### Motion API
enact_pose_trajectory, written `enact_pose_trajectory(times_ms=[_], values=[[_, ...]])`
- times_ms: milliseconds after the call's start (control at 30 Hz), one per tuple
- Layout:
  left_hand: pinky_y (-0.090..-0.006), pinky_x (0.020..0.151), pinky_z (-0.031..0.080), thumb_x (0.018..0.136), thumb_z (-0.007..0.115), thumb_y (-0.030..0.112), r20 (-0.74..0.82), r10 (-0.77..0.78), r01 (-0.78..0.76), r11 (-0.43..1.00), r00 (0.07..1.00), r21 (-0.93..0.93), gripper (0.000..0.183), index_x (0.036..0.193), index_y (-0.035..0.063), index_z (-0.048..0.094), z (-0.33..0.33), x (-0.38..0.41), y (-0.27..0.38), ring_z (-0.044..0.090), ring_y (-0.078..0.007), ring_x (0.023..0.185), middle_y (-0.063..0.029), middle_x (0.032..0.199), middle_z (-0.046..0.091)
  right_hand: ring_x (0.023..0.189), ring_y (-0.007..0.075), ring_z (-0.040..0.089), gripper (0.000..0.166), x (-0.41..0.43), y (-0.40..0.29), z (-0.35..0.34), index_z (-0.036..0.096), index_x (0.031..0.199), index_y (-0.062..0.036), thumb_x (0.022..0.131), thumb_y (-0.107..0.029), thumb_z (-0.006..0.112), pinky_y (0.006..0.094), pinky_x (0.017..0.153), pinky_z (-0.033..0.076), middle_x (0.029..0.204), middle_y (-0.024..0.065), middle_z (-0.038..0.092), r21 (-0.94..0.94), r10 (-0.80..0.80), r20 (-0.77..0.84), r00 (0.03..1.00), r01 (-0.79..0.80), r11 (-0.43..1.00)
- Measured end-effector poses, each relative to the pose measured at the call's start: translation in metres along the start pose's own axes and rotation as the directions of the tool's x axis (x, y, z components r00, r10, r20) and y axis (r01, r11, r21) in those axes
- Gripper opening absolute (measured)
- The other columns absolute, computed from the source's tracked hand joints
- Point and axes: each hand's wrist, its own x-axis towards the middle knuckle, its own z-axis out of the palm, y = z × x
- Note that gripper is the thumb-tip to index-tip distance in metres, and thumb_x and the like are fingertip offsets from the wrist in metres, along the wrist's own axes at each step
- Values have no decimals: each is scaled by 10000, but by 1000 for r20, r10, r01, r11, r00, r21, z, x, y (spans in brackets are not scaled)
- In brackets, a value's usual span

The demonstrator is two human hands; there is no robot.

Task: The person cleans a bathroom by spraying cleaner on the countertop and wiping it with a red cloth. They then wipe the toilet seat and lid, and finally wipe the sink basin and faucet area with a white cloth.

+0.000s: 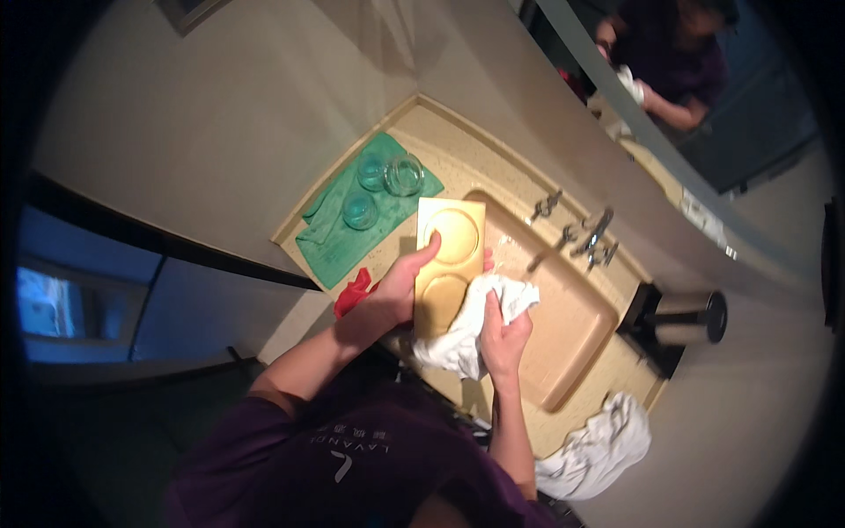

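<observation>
My left hand (401,282) grips a yellow rectangular tray (455,259) with two round recesses, its thumb lying over the upper recess. Other fingertips show at the tray's far edge. In my right hand (505,340) is a bunched white cloth (462,340), pressed against the tray's lower right side and covering part of the lower recess. Both hands are over the near edge of a beige sink basin (561,343).
A green towel (337,244) bears three clear glasses (360,211). A red cloth (353,294) lies beside it. Metal taps (594,234) stand behind the basin. At right are a cylindrical container (686,317) on a black stand and a white towel (594,452). A mirror (713,132) hangs above.
</observation>
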Motion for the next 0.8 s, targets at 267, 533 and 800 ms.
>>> enact_pose_trajectory(times_ms=[267,533,800], values=[[-367,1023,482,1009,596,273,-141,46,29,872,989,489,481,1388,-18,545,-124,-28,39,621,-228,1196,-152,1276,663,953,163,627,332,87,-46,16,583,1228,68,957,-79,706,297,840,528,1134,109,647,-58,-293,-250,923,288,956],[-297,829,488,879,784,412,-539,-149,415,810,829,414,725,1342,-78,518,-259,-24,-7,618,-188,1079,-162,1208,640,1064,407,631,432,363,-8,118,676,1117,-27,686,-39,647,517,967,485,1172,205,656,-478,-793,540,283,878,-12],[-324,976,488,940,714,195,-402,-119,258,914,908,312,481,1356,-5,583,-242,-29,15,644,-199,1143,-93,1251,681,1111,337,606,263,417,59,206,674,1175,-151,930,-178,582,397,965,483,1140,103,689,-363,-200,815,544,749,555]])
